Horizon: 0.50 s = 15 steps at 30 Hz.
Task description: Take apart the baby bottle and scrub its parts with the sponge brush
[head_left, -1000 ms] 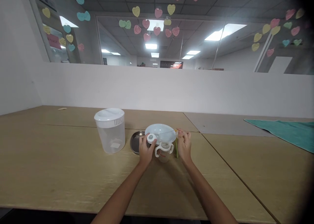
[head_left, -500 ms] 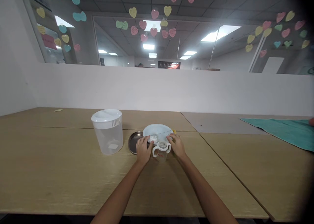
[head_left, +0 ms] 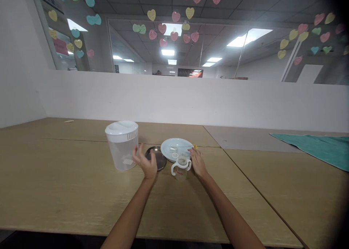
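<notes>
My left hand (head_left: pixel 146 163) is open, its fingers spread, raised between the lidded container and the metal tray and holding nothing. My right hand (head_left: pixel 199 162) is at the right rim of a pale plate (head_left: pixel 165 147), fingers drawn together; what they grip is hidden. A clear bottle (head_left: pixel 180 173) with white side handles and an open neck stands upright in front of the plate, between my hands. Behind its neck a small white ring-shaped part (head_left: pixel 175 155) shows at the plate's front. A clear cap-like piece (head_left: pixel 173 149) lies on the plate.
The translucent container (head_left: pixel 120 152) with a white lid stands at left. An oval metal tray (head_left: pixel 160 161) lies beside the plate. Something small and yellow (head_left: pixel 195 146) shows behind my right hand. A green cloth (head_left: pixel 313 147) lies far right, near the white wall (head_left: pixel 174 99).
My left hand has moved left, away from the bottle and plate, and its fingers have spread. My right hand stays by the plate's right rim. The view has shifted slightly.
</notes>
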### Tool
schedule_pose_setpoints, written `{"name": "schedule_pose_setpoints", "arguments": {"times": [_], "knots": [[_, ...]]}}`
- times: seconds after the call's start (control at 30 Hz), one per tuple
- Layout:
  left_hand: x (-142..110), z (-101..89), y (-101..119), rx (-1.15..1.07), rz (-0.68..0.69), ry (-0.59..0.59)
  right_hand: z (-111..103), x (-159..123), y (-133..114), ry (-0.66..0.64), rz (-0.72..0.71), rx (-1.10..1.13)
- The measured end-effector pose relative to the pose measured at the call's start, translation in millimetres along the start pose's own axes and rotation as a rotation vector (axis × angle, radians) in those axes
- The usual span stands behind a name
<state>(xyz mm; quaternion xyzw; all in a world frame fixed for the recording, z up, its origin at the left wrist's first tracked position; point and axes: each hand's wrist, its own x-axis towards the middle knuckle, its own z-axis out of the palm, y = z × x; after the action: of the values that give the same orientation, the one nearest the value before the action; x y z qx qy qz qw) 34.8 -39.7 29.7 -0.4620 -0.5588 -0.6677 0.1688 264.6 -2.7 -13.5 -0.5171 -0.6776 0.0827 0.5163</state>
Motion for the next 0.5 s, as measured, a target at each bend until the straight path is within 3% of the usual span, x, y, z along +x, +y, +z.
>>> {"name": "schedule_pose_setpoints", "arguments": {"times": [0.07,0.13,0.37,0.5], "knots": [[12,-4.6,-6,-0.006,-0.103,0.185,-1,0,-1,0.026,-0.03,0.005],[20,-6.8,-14,0.012,-0.14,0.228,-2,0,-3,0.037,-0.039,0.003],[31,-5.3,-51,0.175,-0.421,0.187,-6,-1,-10,0.022,-0.015,-0.036],[34,-5.2,-76,0.214,-0.476,0.085,-9,-3,-16,0.07,-0.045,-0.01]]}}
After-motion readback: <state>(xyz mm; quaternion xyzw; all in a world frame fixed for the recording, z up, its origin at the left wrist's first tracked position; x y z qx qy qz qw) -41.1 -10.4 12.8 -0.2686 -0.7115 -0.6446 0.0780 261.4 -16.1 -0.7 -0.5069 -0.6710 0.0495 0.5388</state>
